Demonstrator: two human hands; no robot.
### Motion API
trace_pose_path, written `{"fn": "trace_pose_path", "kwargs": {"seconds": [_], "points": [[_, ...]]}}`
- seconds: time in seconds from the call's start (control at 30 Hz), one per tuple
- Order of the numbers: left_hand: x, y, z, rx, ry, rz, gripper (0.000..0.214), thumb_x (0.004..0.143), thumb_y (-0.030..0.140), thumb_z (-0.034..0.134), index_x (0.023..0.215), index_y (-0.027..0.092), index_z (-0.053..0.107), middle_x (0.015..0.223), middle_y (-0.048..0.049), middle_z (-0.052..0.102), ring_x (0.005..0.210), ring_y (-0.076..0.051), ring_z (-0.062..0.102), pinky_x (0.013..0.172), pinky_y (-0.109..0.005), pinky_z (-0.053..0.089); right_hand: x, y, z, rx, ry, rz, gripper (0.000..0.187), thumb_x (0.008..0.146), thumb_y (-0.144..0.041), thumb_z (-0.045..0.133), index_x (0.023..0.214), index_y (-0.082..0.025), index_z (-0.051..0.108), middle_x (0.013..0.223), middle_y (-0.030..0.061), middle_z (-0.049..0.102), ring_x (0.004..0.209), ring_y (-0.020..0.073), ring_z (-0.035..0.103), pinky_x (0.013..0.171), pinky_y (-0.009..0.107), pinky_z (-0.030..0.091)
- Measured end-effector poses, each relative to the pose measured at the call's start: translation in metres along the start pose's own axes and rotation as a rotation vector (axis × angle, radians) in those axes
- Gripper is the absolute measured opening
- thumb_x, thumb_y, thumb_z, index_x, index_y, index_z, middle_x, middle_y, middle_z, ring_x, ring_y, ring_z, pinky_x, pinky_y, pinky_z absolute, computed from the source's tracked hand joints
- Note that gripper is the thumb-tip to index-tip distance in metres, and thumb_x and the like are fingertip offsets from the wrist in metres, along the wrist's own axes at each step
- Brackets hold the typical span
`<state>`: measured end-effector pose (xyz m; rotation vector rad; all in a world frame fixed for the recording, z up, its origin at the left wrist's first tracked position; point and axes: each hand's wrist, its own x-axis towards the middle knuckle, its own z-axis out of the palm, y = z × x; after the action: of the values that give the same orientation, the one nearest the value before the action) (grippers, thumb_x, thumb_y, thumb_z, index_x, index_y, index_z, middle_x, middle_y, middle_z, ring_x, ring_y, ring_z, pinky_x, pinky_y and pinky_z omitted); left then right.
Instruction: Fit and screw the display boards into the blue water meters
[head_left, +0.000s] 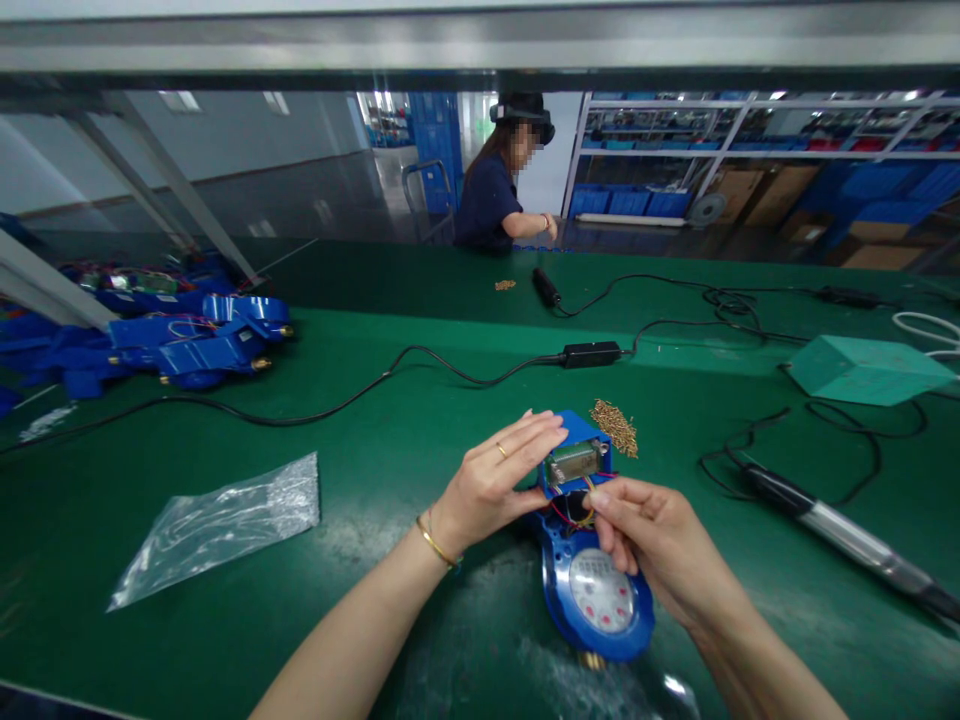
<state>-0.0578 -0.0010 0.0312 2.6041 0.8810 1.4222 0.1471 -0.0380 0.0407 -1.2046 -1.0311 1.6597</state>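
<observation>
A blue water meter (637,620) with a round dial lies on the green bench in front of me. Its upper housing is open, showing a small display board (576,462) and thin coloured wires (574,517) below it. My left hand (487,485) grips the housing from the left, fingers over its top side and thumb at the lower edge. From the right, my right hand (652,525) pinches the wires between thumb and forefinger, over the gap between board and dial. Its other fingers curl near the dial and hide part of it.
Small brass screws (615,428) lie in a pile behind the meter. An electric screwdriver (840,530) and a green box (866,370) are at right. At left lie a plastic bag (232,520) and more blue meters (202,340). A cable crosses the bench; a person (491,190) works opposite.
</observation>
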Motion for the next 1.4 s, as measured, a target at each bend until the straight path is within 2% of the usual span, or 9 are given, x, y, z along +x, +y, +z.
{"fn": "trace_pose_path", "kwargs": {"seconds": [0.17, 0.4, 0.63, 0.73, 1.03, 1.2, 1.27, 1.4], "points": [[-0.002, 0.001, 0.003, -0.024, 0.039, -0.032, 0.055, 0.084, 0.023, 0.072, 0.135, 0.015, 0.052, 0.133, -0.014, 0.064, 0.125, -0.023, 0.061, 0.108, -0.043, 0.052, 0.0, -0.003, 0.001, -0.021, -0.028, 0.02, 0.045, 0.066, -0.052, 0.085, 0.06, -0.014, 0.063, 0.047, 0.0007, 0.059, 0.034, 0.0046, 0.046, 0.037, 0.014, 0.034], [-0.006, 0.001, 0.009, -0.127, 0.062, -0.156, 0.061, 0.079, 0.031, 0.077, 0.134, 0.018, 0.055, 0.128, -0.0115, 0.068, 0.119, -0.023, 0.065, 0.105, -0.042, 0.054, 0.001, -0.008, 0.001, -0.06, -0.013, 0.042, 0.049, 0.061, -0.057, 0.086, 0.059, -0.013, 0.063, 0.048, 0.0031, 0.061, 0.036, 0.0073, 0.051, 0.039, 0.016, 0.04], [-0.004, 0.007, 0.009, -0.226, 0.033, -0.363, 0.063, 0.07, 0.029, 0.084, 0.127, 0.018, 0.061, 0.123, -0.0103, 0.071, 0.111, -0.023, 0.07, 0.099, -0.037, 0.056, 0.002, -0.008, -0.001, -0.098, 0.016, 0.078, 0.054, 0.053, -0.061, 0.088, 0.063, -0.012, 0.066, 0.058, 0.0084, 0.069, 0.046, 0.0109, 0.061, 0.046, 0.018, 0.047], [-0.001, 0.009, 0.009, -0.29, 0.015, -0.436, 0.061, 0.068, 0.029, 0.085, 0.124, 0.017, 0.064, 0.12, -0.0093, 0.073, 0.107, -0.023, 0.071, 0.098, -0.036, 0.056, 0.003, -0.006, -0.003, -0.115, 0.019, 0.076, 0.054, 0.054, -0.061, 0.087, 0.064, -0.012, 0.067, 0.06, 0.0092, 0.07, 0.048, 0.0115, 0.063, 0.048, 0.018, 0.048], [-0.006, 0.001, 0.014, -0.727, -0.067, -0.656, 0.063, 0.063, 0.025, 0.086, 0.122, 0.015, 0.064, 0.121, -0.0123, 0.071, 0.111, -0.027, 0.068, 0.101, -0.039, 0.053, 0.002, 0.001, 0.007, -0.16, 0.065, 0.011, 0.06, 0.052, -0.069, 0.084, 0.068, -0.013, 0.067, 0.062, 0.0108, 0.071, 0.051, 0.0155, 0.065, 0.051, 0.023, 0.053], [-0.008, -0.004, 0.02, -0.935, -0.148, -0.727, 0.061, 0.068, 0.03, 0.083, 0.123, 0.017, 0.061, 0.121, -0.0131, 0.069, 0.11, -0.028, 0.067, 0.1, -0.042, 0.05, -0.002, 0.01, 0.009, -0.201, 0.117, -0.106, 0.059, 0.061, -0.069, 0.079, 0.073, -0.013, 0.068, 0.063, 0.0105, 0.07, 0.054, 0.016, 0.066, 0.052, 0.024, 0.055], [-0.008, -0.004, 0.023, -0.932, -0.152, -0.728, 0.062, 0.067, 0.032, 0.084, 0.122, 0.017, 0.061, 0.12, -0.0121, 0.068, 0.11, -0.027, 0.066, 0.098, -0.04, 0.05, -0.003, 0.01, 0.008, -0.202, 0.131, -0.112, 0.057, 0.061, -0.068, 0.079, 0.073, -0.013, 0.068, 0.062, 0.0105, 0.07, 0.053, 0.016, 0.066, 0.051, 0.023, 0.055], [-0.007, -0.002, 0.027, -0.777, -0.154, -0.712, 0.063, 0.064, 0.036, 0.087, 0.119, 0.019, 0.061, 0.113, -0.0085, 0.068, 0.105, -0.025, 0.065, 0.092, -0.034, 0.05, -0.002, 0.005, 0.009, -0.163, 0.153, -0.074, 0.062, 0.053, -0.07, 0.082, 0.07, -0.013, 0.067, 0.06, 0.0107, 0.07, 0.05, 0.0164, 0.065, 0.049, 0.023, 0.055]]}}
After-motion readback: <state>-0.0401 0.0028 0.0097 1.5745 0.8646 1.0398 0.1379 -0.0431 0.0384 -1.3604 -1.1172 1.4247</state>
